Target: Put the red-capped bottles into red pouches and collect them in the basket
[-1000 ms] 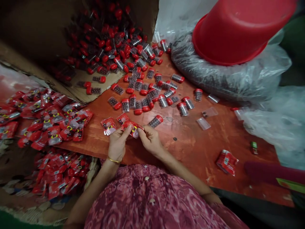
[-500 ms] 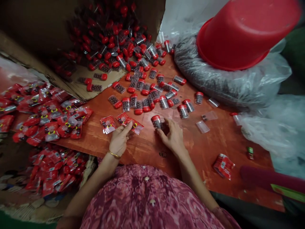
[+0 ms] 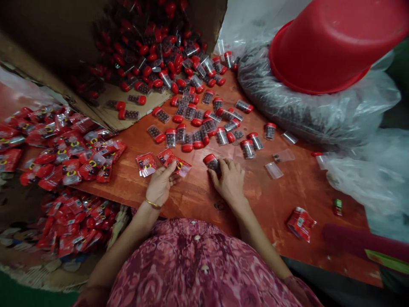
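My left hand (image 3: 159,186) pinches a red printed pouch (image 3: 182,167) between thumb and fingers, just above the tabletop. Close by on its left, more flat red pouches (image 3: 145,163) lie on the table. My right hand (image 3: 231,182) has its thumb and fingers closed round a small clear jar (image 3: 211,162) with a red lid and dark balls inside. That jar's lower part is covered by my fingers. Beyond both hands, many similar red-lidded jars (image 3: 222,136) are strewn over the orange-brown table (image 3: 188,200).
An open cardboard box (image 3: 41,74) spills jars at the back left. Filled red pouches (image 3: 72,168) are heaped at left, with more (image 3: 75,219) below. A red bucket (image 3: 319,51) rests on a plastic bag (image 3: 277,106). One crumpled pouch (image 3: 300,224) lies at right.
My right hand's fingers have closed more tightly round the jar, which is slightly more tilted. My left hand keeps its pinch on the pouch. The whole view has shifted slightly.
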`<state>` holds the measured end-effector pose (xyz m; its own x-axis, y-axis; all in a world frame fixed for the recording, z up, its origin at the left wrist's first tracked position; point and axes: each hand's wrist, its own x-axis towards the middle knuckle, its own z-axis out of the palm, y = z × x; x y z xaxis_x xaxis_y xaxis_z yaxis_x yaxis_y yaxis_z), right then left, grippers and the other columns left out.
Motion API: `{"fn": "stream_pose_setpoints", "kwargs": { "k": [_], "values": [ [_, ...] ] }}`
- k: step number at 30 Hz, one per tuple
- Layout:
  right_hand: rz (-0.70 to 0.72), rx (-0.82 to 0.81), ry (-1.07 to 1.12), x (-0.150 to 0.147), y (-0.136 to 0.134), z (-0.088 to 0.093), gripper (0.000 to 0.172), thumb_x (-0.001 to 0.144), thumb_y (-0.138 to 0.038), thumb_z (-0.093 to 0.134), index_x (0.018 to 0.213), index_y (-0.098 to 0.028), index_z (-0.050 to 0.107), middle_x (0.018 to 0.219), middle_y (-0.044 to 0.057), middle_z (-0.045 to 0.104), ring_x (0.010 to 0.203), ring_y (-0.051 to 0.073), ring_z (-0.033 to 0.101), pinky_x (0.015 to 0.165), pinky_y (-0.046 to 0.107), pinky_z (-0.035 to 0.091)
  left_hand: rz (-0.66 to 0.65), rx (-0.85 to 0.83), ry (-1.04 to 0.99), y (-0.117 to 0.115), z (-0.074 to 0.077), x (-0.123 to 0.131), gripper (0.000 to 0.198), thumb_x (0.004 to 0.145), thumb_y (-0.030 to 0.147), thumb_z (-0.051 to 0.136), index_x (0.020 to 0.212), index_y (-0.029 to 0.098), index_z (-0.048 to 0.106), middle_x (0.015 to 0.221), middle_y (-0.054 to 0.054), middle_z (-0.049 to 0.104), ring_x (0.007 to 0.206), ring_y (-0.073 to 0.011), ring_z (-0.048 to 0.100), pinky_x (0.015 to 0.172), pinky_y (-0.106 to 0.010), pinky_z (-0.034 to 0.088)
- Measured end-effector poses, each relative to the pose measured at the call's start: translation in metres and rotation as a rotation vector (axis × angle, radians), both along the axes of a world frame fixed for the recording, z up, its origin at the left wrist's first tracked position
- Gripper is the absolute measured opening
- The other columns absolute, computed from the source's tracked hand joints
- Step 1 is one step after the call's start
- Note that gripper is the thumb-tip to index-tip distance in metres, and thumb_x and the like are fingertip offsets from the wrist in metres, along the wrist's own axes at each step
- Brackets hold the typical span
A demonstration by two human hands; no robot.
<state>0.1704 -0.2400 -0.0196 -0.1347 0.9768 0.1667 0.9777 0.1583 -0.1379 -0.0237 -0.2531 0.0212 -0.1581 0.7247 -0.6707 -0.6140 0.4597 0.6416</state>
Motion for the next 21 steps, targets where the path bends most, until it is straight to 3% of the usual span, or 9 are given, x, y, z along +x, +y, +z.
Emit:
{"fn": "stream_pose_setpoints", "kwargs": {
  "k": [4,7,11,14,17,21],
  "values": [
    [0.056,0.044,-0.021,0.002,0.002,-0.006,0.039,0.091,-0.027,0.034,0.118,-0.007,0.053,0.099,0.017,0.063,0.086,0.024,0.051,0.078,0.036,0.031,0.001,-0.003,-0.012,0.002,0.001,0.001,0.042,0.040,0.036,0.085,0.065,0.015,0.059,0.056,0.004,0.064,0.048,-0.0081,0.057,0.049,-0.019,0.045],
    [0.054,0.015,-0.090,0.002,0.002,-0.008,0.042,0.091,-0.035,0.035,0.121,-0.011,0.053,0.102,0.016,0.062,0.085,0.026,0.051,0.075,0.037,0.031,0.004,-0.001,-0.011,0.003,0.002,-0.001,0.040,0.042,0.035,0.084,0.065,0.015,0.058,0.055,0.003,0.064,0.047,-0.0084,0.057,0.048,-0.019,0.044],
    [0.016,0.046,-0.117,0.003,0.000,-0.007,0.065,0.084,-0.055,0.043,0.128,-0.008,0.045,0.114,0.022,0.056,0.094,0.032,0.048,0.078,0.042,0.032,0.012,-0.007,-0.028,0.002,0.002,-0.004,0.035,0.048,0.034,0.083,0.066,0.015,0.059,0.055,0.003,0.064,0.048,-0.0084,0.057,0.049,-0.019,0.045],
    [0.108,0.044,-0.063,0.004,0.001,-0.007,0.056,0.085,-0.049,0.044,0.125,-0.009,0.049,0.113,0.022,0.057,0.095,0.031,0.050,0.078,0.042,0.035,0.012,-0.020,-0.041,0.002,0.003,-0.005,0.033,0.051,0.033,0.082,0.066,0.015,0.059,0.054,0.004,0.063,0.047,-0.0082,0.057,0.048,-0.019,0.045],
    [0.184,0.021,0.081,0.007,0.003,-0.005,0.038,0.089,-0.032,0.038,0.113,-0.009,0.057,0.104,0.019,0.062,0.090,0.029,0.054,0.075,0.040,0.039,0.005,-0.012,-0.039,0.002,0.004,-0.004,0.035,0.048,0.034,0.083,0.064,0.015,0.057,0.054,0.003,0.063,0.046,-0.0074,0.056,0.047,-0.018,0.044],
    [0.281,-0.039,0.520,0.009,-0.007,0.014,0.030,0.089,-0.023,0.035,0.106,-0.012,0.058,0.089,0.011,0.067,0.076,0.019,0.059,0.067,0.030,0.045,-0.023,0.017,0.002,0.002,0.007,0.000,0.041,0.041,0.039,0.084,0.062,0.015,0.058,0.054,0.003,0.063,0.046,-0.0066,0.055,0.046,-0.017,0.042]
  ]
}}
